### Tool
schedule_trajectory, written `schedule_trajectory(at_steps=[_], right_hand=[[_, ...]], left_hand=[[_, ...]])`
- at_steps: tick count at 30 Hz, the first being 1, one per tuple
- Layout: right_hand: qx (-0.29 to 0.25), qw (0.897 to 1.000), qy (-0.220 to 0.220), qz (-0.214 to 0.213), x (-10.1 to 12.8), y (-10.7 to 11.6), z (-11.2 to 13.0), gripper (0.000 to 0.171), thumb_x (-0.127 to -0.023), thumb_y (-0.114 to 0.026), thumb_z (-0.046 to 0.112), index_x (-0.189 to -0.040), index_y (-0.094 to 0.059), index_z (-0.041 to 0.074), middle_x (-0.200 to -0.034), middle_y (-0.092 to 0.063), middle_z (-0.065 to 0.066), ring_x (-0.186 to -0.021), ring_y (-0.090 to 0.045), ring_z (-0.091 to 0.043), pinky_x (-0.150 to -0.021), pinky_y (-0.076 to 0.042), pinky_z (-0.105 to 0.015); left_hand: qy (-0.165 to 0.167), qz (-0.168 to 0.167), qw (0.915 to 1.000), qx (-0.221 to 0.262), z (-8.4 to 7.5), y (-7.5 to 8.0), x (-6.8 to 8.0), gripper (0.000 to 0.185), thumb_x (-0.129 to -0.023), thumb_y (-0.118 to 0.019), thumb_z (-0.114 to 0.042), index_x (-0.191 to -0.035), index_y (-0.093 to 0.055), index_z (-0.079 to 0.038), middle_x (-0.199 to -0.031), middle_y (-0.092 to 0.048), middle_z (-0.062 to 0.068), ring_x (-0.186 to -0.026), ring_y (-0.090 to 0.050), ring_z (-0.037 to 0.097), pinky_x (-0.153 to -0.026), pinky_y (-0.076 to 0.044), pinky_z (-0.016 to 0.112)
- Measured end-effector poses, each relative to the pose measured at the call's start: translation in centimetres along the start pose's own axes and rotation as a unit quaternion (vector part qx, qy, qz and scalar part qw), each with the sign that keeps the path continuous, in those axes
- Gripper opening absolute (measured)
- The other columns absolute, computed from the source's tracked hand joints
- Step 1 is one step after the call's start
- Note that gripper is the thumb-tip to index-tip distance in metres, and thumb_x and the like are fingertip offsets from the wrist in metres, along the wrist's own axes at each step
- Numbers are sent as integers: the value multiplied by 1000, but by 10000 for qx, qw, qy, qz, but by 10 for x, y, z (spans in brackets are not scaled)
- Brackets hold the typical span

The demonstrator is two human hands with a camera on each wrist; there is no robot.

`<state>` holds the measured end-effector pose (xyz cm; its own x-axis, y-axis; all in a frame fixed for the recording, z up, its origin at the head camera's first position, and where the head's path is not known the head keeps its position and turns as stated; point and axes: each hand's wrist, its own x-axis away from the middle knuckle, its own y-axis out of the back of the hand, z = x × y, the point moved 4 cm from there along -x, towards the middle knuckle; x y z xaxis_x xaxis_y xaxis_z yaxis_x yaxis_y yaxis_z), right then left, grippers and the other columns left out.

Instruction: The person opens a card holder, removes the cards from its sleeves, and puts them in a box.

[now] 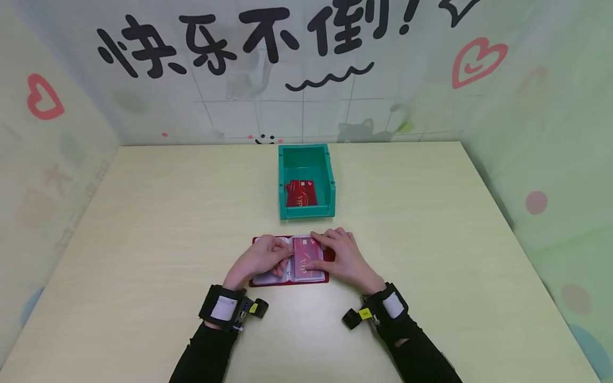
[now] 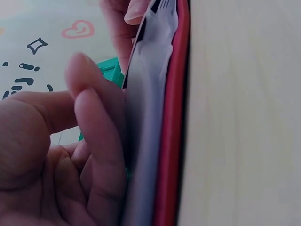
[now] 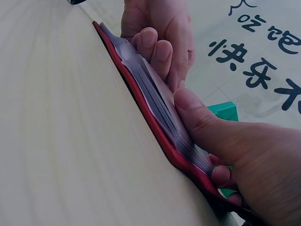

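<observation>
A red card holder (image 1: 289, 284) lies spread out on the table, with clear plastic sleeves (image 2: 146, 94) on both sides. On its right page a red VIP card (image 1: 301, 252) shows pinkish, as if under the plastic. My right hand (image 1: 342, 258) grips the right side, thumb over the card and other fingers at the page edges. My left hand (image 1: 268, 255) is over the left page, fingers curled and tips at the card's left edge; I cannot tell whether they pinch it. In the right wrist view the left fingertips (image 3: 162, 52) sit close by the right thumb (image 3: 190, 103).
A teal open-topped bin (image 1: 306, 213) stands behind the card holder, with several red VIP cards (image 1: 301, 194) inside. The pale wooden table (image 1: 143, 239) extends to both sides, and printed panels (image 1: 306, 117) border its back and sides.
</observation>
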<state>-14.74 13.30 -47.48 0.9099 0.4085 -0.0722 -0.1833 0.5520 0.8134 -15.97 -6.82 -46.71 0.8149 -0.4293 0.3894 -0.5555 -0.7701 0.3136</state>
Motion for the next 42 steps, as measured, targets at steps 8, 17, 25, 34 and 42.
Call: schedule_trajectory(at_steps=[8, 17, 25, 34, 42], right_hand=[[20, 10000, -47, 16, 0, 0, 0, 74, -78, -85, 40, -141, -59, 13, -116, -64, -8, -112, -49, -23, -98, -42, -46], [13, 10000, -57, -34, 1, 1, 0, 74, -77, -85, 40, -141, -59, 12, -115, -65, -9, -111, -50, -23, -98, -41, -46], [20, 10000, -68, 34, 0, 1, 1, 74, -78, -85, 40, -141, -59, 12, -113, -64, -8, -109, -49, -22, -95, -40, -42], [67, 9999, -78, -4, 0, 0, 0, 74, -79, -84, 41, -142, -58, 12, -109, -63, -6, -107, -49, -20, -95, -40, -43], [49, 10000, 0, -52, -1, -1, -1, 75, -78, -84, 42, -142, -59, 13, -111, -64, -6, -107, -49, -20, -95, -40, -42]], left_hand=[[-146, 75, 9998, 129, 2, 3, 0, 23, -102, -56, -13, -96, -66, 7, -60, -61, -2, -51, -59, 7, -55, -53, 20], [170, -380, 9991, -99, -1, -4, -1, 24, -97, -68, -25, -94, -67, -1, -59, -63, 2, -49, -60, 10, -53, -52, 21], [195, -286, 9994, 11, -4, 3, 3, 22, -99, -65, -18, -99, -64, 4, -66, -67, 6, -53, -64, 10, -55, -56, 23], [223, -579, 9979, -208, -5, 0, 4, 28, -95, -70, -27, -95, -63, 0, -67, -68, 7, -51, -64, 10, -55, -55, 22], [350, -844, 9945, -513, -4, 3, 7, 29, -94, -72, -27, -90, -60, -2, -66, -69, 7, -51, -65, 11, -55, -55, 24]])
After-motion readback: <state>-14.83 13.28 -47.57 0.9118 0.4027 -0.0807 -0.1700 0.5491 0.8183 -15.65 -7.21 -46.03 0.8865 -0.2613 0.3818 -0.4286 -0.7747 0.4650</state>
